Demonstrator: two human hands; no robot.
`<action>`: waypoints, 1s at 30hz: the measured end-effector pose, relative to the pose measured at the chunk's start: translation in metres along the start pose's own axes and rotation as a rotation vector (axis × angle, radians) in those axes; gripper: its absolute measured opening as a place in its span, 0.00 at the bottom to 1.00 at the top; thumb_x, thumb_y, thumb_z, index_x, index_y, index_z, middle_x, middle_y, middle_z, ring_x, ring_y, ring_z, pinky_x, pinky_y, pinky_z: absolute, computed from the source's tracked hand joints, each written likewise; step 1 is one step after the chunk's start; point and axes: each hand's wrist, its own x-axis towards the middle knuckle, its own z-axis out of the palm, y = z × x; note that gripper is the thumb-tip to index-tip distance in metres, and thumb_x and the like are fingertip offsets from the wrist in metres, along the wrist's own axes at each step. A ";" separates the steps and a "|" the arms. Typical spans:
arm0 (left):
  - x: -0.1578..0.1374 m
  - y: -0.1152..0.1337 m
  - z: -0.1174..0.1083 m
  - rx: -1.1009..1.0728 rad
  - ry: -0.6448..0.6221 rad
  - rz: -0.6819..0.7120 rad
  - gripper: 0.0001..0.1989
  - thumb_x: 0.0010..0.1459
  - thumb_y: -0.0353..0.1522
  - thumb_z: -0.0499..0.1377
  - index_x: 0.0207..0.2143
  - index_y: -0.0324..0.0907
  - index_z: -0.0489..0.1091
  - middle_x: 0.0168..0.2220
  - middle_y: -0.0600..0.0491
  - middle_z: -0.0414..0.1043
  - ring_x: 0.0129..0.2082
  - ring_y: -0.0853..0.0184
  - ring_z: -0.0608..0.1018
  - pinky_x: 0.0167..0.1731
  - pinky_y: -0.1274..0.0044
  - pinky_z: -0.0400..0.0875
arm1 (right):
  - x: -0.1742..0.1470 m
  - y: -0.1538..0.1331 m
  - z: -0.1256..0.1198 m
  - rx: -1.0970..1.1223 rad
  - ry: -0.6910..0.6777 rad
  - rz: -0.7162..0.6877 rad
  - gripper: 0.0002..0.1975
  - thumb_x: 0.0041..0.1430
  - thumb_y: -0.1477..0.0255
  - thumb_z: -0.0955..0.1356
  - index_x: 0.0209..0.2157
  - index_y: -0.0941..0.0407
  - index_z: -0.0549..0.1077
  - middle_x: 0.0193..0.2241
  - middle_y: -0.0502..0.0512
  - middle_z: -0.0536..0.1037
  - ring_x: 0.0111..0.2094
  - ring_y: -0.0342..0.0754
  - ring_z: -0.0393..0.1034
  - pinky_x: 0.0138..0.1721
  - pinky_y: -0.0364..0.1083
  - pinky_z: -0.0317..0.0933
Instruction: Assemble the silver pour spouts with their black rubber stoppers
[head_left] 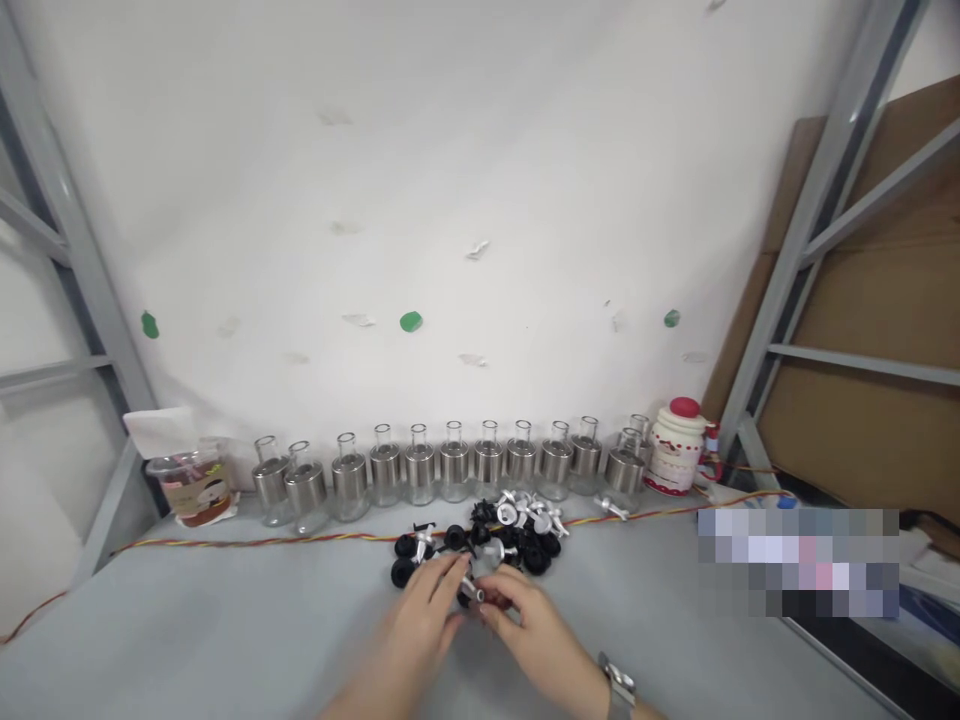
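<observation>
Both hands meet at the near side of a pile of silver pour spouts and black stoppers. My left hand is closed on a silver pour spout with a dark part beneath it. My right hand is pinched against the tip end of that same spout; its fingertips touch it from the right. The fingers partly hide the spout's lower part. Behind the pile stands a row of clear glass bottles with steel sleeves, their necks uncapped.
A twisted red and yellow wire crosses the grey table. At the back left is a plastic tub; at the back right, a white jar with a red lid. One loose spout lies near the bottles. Metal posts flank both sides.
</observation>
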 end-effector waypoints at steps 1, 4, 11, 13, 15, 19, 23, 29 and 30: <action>0.000 -0.002 -0.001 0.005 0.008 0.009 0.23 0.52 0.25 0.51 0.52 0.47 0.58 0.45 0.48 0.68 0.44 0.63 0.71 0.42 0.70 0.68 | -0.001 -0.002 0.000 0.005 -0.017 -0.001 0.06 0.51 0.75 0.64 0.31 0.55 0.72 0.27 0.51 0.68 0.30 0.45 0.64 0.33 0.43 0.59; 0.003 -0.008 -0.006 -0.026 -0.012 -0.015 0.20 0.53 0.25 0.49 0.48 0.48 0.63 0.41 0.49 0.70 0.41 0.64 0.72 0.39 0.71 0.69 | -0.001 -0.004 0.000 0.010 -0.042 -0.019 0.07 0.53 0.72 0.63 0.32 0.55 0.72 0.28 0.51 0.68 0.30 0.46 0.65 0.34 0.43 0.60; 0.018 -0.006 -0.014 -0.879 0.086 -0.641 0.13 0.53 0.37 0.53 0.39 0.40 0.67 0.35 0.49 0.70 0.34 0.64 0.74 0.32 0.74 0.69 | 0.001 0.000 -0.005 -0.257 0.006 -0.197 0.15 0.55 0.73 0.62 0.45 0.51 0.66 0.41 0.56 0.67 0.44 0.50 0.60 0.47 0.49 0.53; 0.021 -0.005 -0.017 -1.199 0.085 -0.836 0.16 0.51 0.40 0.55 0.37 0.37 0.66 0.30 0.50 0.71 0.27 0.67 0.74 0.25 0.78 0.67 | 0.002 0.001 -0.004 -0.394 -0.072 -0.216 0.18 0.52 0.76 0.65 0.46 0.50 0.66 0.41 0.55 0.68 0.44 0.51 0.60 0.47 0.50 0.54; 0.022 -0.003 -0.019 -1.380 0.119 -0.928 0.18 0.49 0.41 0.57 0.36 0.37 0.65 0.26 0.52 0.70 0.24 0.71 0.73 0.23 0.81 0.63 | 0.002 0.002 -0.002 -0.469 -0.095 -0.200 0.17 0.50 0.78 0.66 0.43 0.50 0.67 0.38 0.54 0.69 0.42 0.51 0.61 0.45 0.50 0.55; 0.023 0.002 -0.021 -1.482 0.125 -1.008 0.18 0.47 0.42 0.59 0.35 0.39 0.64 0.24 0.57 0.69 0.21 0.76 0.71 0.22 0.83 0.60 | 0.003 0.005 -0.002 -0.387 -0.027 -0.138 0.10 0.50 0.77 0.66 0.36 0.53 0.69 0.35 0.53 0.69 0.40 0.50 0.62 0.42 0.48 0.56; 0.025 0.005 -0.020 -1.393 0.014 -1.085 0.20 0.47 0.46 0.56 0.32 0.39 0.63 0.21 0.58 0.67 0.18 0.76 0.70 0.17 0.85 0.55 | 0.007 0.006 -0.004 -0.004 0.055 0.023 0.05 0.53 0.70 0.65 0.33 0.56 0.68 0.29 0.52 0.70 0.31 0.46 0.64 0.34 0.45 0.58; 0.021 0.013 -0.012 -1.078 0.048 -0.925 0.20 0.46 0.48 0.54 0.27 0.39 0.64 0.20 0.58 0.65 0.20 0.70 0.70 0.15 0.83 0.56 | 0.005 0.000 0.012 0.578 -0.090 0.192 0.16 0.44 0.60 0.69 0.27 0.57 0.64 0.18 0.45 0.66 0.19 0.40 0.61 0.22 0.41 0.57; 0.019 0.014 -0.010 -1.038 0.067 -0.875 0.19 0.47 0.47 0.54 0.25 0.39 0.64 0.19 0.58 0.64 0.21 0.70 0.70 0.17 0.82 0.58 | 0.004 0.000 0.016 0.630 -0.106 0.215 0.17 0.42 0.59 0.70 0.26 0.57 0.64 0.18 0.45 0.66 0.18 0.39 0.61 0.21 0.41 0.58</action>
